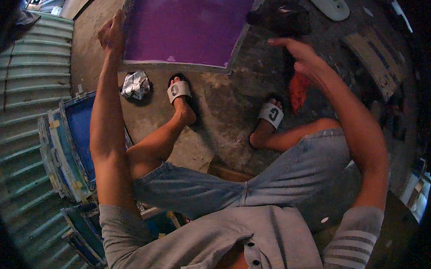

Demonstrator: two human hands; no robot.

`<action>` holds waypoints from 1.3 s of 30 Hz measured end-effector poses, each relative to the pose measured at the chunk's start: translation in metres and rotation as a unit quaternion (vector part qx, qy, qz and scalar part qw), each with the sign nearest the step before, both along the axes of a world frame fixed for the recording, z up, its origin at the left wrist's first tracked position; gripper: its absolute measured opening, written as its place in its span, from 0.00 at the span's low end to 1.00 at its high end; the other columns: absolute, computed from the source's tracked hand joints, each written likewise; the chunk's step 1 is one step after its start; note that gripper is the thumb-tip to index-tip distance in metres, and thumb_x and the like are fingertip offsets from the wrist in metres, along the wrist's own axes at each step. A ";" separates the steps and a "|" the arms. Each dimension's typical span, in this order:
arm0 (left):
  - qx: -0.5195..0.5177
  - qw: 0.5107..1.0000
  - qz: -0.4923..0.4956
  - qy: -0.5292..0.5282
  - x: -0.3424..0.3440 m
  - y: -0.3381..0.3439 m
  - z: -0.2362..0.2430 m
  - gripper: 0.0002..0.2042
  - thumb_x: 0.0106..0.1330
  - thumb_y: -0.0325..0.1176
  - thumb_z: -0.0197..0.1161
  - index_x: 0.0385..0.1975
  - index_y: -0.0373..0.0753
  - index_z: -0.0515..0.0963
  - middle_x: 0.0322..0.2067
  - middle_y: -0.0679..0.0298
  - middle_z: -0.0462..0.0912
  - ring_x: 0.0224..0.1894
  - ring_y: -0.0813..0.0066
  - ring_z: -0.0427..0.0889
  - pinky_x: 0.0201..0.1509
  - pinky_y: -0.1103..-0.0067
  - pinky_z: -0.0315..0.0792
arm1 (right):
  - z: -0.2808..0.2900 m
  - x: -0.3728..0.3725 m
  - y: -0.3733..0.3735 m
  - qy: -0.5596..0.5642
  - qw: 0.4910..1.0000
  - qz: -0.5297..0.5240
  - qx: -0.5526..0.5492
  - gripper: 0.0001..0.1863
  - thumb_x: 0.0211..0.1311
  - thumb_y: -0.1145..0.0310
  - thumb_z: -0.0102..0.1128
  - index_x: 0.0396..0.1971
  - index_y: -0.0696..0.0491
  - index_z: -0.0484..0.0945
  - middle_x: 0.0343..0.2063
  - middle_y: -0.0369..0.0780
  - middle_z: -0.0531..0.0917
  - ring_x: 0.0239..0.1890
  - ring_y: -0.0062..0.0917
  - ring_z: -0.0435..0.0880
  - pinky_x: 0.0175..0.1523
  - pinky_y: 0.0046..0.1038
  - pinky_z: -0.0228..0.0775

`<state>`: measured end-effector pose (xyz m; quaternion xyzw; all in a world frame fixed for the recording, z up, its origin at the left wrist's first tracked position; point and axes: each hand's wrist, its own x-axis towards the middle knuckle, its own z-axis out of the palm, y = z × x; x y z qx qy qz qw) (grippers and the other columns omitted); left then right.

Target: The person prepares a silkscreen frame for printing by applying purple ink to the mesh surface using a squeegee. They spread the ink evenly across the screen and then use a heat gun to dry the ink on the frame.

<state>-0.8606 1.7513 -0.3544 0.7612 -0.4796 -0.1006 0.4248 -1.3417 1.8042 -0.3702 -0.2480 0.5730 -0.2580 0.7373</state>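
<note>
A purple mesh screen in a pale frame stands or lies in front of me. At its left edge is my left hand, fingers curled and thumb uppermost; whether it grips anything is hidden. My right hand is apart from the screen's right side, with one finger stretched out toward it. The other fingers are mostly out of sight. Just below this hand shows a red cloth; I cannot tell whether the two touch. Close to the screen's right corner sits a dark plastic bag.
Crumpled silver foil lies on the concrete floor beside my left sandal. Several blue framed screens lean along the corrugated metal wall. Wooden slats and a pale slipper are at the far right.
</note>
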 end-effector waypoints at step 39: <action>-0.008 0.997 -0.010 -0.081 -0.051 0.018 0.022 0.26 0.63 0.56 0.59 0.30 0.33 0.85 0.22 0.60 0.81 0.28 0.71 0.76 0.37 0.70 0.69 | -0.025 -0.002 0.008 0.158 0.915 0.231 -0.291 0.34 0.46 0.73 0.72 0.58 0.53 0.73 0.51 0.39 0.80 0.51 0.30 0.77 0.56 0.33 0.70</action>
